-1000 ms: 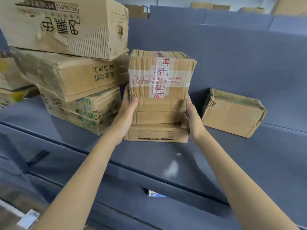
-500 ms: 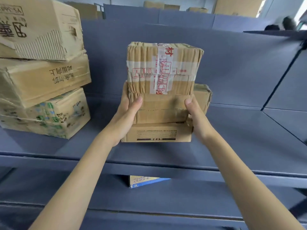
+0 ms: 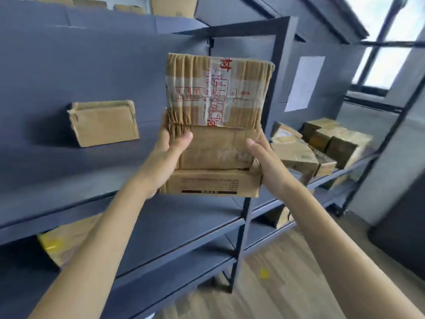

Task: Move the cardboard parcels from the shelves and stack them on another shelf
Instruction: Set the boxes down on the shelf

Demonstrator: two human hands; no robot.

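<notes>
- Both hands carry a small pile of three cardboard parcels in the air, in front of the grey shelf board and clear of it: the left hand clasps the pile's left side with the thumb laid across its front, and the right hand clasps the right side the same way.
- Lowest in the pile is a flat printed parcel; its front face carries fine print and a dark bar, too small to read.
- On it sits a plain middle parcel, gripped by both thumbs.
- Topmost is the taped parcel, bound with clear tape printed in red Chinese characters; one near the top edge reads "封", the rest are blurred.
- Behind, to the left, a single flat parcel lies alone on the shelf board, towards its back edge.
- Farther right, past the dark upright post, a neighbouring shelf holds a cluster of stacked parcels; a blank white sheet hangs on the panel above them.
- By my reading the job is midway: this pile is in transit, likely headed for that right-hand cluster, while the lone parcel on the left is left to fetch.
</notes>
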